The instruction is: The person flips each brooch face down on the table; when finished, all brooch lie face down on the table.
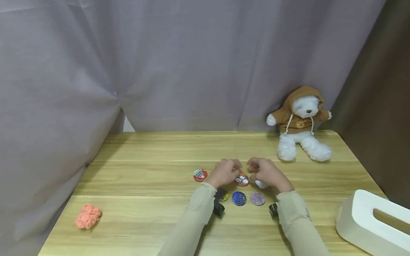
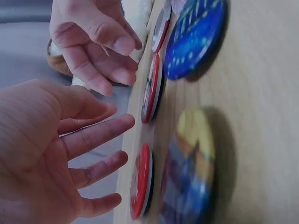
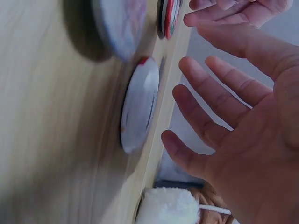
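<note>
Two short rows of round button badges lie on the wooden table. My left hand point(image 1: 225, 172) hovers between the red-and-green badge point(image 1: 200, 175) and the red-rimmed middle badge point(image 1: 242, 179). Its fingers are parted and hold nothing in the left wrist view. Over the white badge point(image 3: 140, 105) is my right hand point(image 3: 252, 112), fingers spread and slightly bent, with nothing in them. In the nearer row are a yellow-and-blue badge point(image 2: 189, 168), a blue badge point(image 1: 239, 198) and a lilac badge point(image 1: 257, 198). The left wrist partly covers the yellow-and-blue one in the head view.
A white teddy bear point(image 1: 305, 114) in a brown hoodie sits at the table's back right. The white tissue box point(image 1: 365, 205) stands at the right, and a coral yarn bundle point(image 1: 88, 216) lies at the left. Grey curtain point(image 1: 182, 58) hangs behind the table.
</note>
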Motion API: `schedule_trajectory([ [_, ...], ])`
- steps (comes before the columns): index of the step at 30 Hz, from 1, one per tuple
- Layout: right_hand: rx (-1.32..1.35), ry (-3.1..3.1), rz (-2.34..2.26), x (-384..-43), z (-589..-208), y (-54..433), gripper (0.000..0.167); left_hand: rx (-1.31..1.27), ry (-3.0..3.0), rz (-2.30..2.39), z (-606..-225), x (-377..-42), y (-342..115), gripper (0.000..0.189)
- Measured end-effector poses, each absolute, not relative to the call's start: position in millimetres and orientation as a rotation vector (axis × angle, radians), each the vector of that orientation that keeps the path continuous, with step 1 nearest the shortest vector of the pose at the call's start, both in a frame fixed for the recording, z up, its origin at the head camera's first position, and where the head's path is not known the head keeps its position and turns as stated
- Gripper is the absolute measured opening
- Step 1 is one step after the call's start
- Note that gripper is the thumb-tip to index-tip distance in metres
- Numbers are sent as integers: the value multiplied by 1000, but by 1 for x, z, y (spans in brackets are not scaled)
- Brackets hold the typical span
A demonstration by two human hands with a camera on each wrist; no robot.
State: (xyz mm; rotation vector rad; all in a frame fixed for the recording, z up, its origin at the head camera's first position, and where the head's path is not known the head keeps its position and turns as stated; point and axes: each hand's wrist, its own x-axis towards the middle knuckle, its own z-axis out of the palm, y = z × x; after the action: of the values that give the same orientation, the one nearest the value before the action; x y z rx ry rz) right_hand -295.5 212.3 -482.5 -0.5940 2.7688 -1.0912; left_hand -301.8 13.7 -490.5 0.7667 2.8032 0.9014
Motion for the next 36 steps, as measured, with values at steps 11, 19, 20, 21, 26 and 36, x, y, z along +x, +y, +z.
schedule_trajectory([
  [11, -604, 2707, -1004, -295, -486, 206, 47, 819, 2808, 828, -493, -300, 10, 27],
  [19, -720, 2690, -1019, -293, -492, 206, 35, 803, 2796, 769, -495, -298, 15, 33],
  [20, -728, 2693, -1018, -293, -493, 206, 34, 797, 2800, 761, -495, -297, 16, 32],
  [21, -734, 2703, -1008, -293, -493, 205, 34, 791, 2802, 760, -495, -297, 16, 31],
  [26, -722, 2752, -936, -294, -492, 202, 32, 762, 2816, 747, -494, -297, 14, 24],
  [36, -735, 2776, -863, -295, -483, 202, 25, 748, 2837, 795, -491, -300, 10, 15],
])
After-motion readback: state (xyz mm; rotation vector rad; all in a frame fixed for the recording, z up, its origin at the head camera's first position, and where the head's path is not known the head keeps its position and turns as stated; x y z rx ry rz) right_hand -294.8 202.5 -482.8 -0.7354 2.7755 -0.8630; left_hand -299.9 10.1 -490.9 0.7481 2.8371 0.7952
